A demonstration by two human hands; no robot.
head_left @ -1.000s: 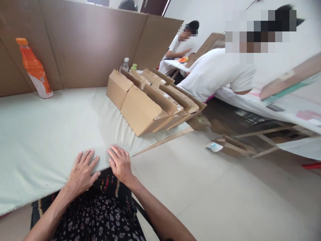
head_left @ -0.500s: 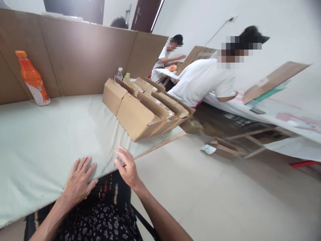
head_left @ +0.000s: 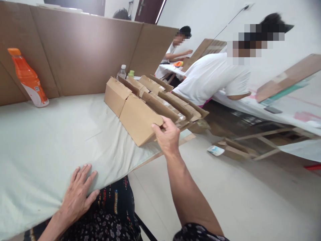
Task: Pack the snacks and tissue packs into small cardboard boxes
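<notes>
My right hand [head_left: 167,135] pinches the near corner of the nearest cardboard box [head_left: 139,118], thumb on its front face and fingers over the top edge. That box stands at the front of a group of open-topped cardboard boxes [head_left: 173,100] on the table's right side. What the boxes hold is mostly hidden; some clear plastic shows at their tops. Flat on the pale green tablecloth [head_left: 62,134], near the table's front edge, rests my left hand [head_left: 79,189], fingers spread and holding nothing.
An orange bottle [head_left: 28,78] stands at the left against a tall cardboard screen [head_left: 82,53]. Behind the boxes are a clear bottle [head_left: 121,72] and a green-capped one [head_left: 130,73]. One person in a white shirt [head_left: 213,75] sits to the right; another sits farther back.
My right hand has moved from above the table's edge, up and right, and taken hold of the nearest box's corner. My left hand stays on the cloth. The view has shifted slightly.
</notes>
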